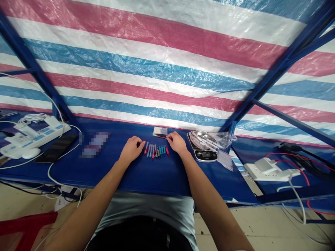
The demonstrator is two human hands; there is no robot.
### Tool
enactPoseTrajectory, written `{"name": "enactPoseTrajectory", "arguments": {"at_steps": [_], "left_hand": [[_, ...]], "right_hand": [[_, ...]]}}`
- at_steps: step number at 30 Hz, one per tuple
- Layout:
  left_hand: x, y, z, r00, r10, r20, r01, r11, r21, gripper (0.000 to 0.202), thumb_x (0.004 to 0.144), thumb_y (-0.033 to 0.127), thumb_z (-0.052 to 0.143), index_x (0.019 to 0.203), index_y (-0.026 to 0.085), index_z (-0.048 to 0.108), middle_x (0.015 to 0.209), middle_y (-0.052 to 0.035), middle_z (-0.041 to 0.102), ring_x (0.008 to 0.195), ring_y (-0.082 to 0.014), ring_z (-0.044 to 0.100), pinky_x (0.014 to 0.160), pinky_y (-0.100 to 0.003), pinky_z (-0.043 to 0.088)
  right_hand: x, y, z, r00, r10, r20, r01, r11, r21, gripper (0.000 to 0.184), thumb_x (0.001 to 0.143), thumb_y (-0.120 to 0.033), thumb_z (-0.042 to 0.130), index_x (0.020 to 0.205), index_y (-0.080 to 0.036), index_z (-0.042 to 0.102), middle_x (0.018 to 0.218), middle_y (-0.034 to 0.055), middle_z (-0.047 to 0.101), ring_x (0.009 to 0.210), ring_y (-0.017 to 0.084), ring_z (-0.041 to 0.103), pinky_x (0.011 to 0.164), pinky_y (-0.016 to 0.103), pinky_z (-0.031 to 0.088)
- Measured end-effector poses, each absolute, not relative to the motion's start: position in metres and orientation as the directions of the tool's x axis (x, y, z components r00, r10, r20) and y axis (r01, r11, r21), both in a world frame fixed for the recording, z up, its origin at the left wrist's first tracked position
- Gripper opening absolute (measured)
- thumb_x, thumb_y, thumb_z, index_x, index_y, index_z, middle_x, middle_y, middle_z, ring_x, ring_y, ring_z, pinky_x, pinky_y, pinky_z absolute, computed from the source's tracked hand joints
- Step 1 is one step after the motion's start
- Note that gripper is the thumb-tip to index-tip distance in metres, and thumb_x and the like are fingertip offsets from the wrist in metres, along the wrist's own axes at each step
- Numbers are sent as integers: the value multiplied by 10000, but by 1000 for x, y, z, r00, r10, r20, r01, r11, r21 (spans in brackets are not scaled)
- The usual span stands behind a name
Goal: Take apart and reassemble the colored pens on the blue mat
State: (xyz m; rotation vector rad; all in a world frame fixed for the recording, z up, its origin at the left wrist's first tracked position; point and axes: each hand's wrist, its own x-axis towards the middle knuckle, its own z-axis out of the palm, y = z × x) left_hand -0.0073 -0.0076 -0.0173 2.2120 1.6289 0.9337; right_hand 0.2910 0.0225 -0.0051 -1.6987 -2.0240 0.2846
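Observation:
A row of several small pen-like pieces (156,151) in red, blue, teal and grey lies side by side on the blue table (146,174). My left hand (132,148) rests curled at the row's left end, fingertips touching the leftmost piece. My right hand (177,143) sits at the right end, its fingers pinched around a thin red piece (162,137) that lies in front of a small clear packet (160,131).
A small digital scale (204,149) with a metal dish of white parts and a plastic bag stands right of my hand. White power strips (34,134) and cables lie at the left, another strip (272,170) at the right. A striped tarp hangs behind.

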Motion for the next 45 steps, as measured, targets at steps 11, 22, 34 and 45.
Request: {"name": "enactPoseTrajectory", "arguments": {"at_steps": [11, 22, 34, 45], "left_hand": [[-4, -11, -16, 233, 913, 334, 733, -391, 556, 267, 1014, 459, 604, 1125, 235, 698, 1138, -96, 779, 1085, -311, 681, 985, -457, 531], [-4, -5, -20, 187, 929, 318, 720, -350, 599, 253, 931, 323, 698, 1176, 260, 694, 1112, -57, 819, 1080, -296, 724, 972, -435, 548], [-10, 46, -10, 295, 921, 254, 745, -388, 542, 267, 968, 345, 633, 1167, 258, 789, 1107, -104, 785, 1061, -297, 732, 1003, -427, 547], [30, 66, -9, 342, 904, 256, -72, -246, 967, 541, 933, 604, 753, 1250, 176, 658, 1170, -123, 757, 872, -213, 728, 842, -378, 571]], "right_hand": [[298, 16, -1, -334, 911, 243, 801, 410, -437, 79, 1018, -213, 651, 1007, -208, 729, 1088, 73, 690, 944, 201, 669, 892, 292, 488], [276, 68, 24, -434, 901, 31, 788, 396, -471, 320, 639, -55, 841, 547, -237, 594, 574, 31, 638, 671, 225, 658, 699, 294, 474], [282, 28, 12, -201, 961, 191, 214, 233, -949, 373, 843, -333, 652, 1202, -254, 587, 862, -12, 753, 812, 184, 719, 748, 282, 545], [265, 9, 26, -170, 969, 177, -381, 101, -919, 438, 845, -467, 870, 1188, -227, 741, 1198, 118, 793, 908, 214, 739, 524, 228, 418]]}}
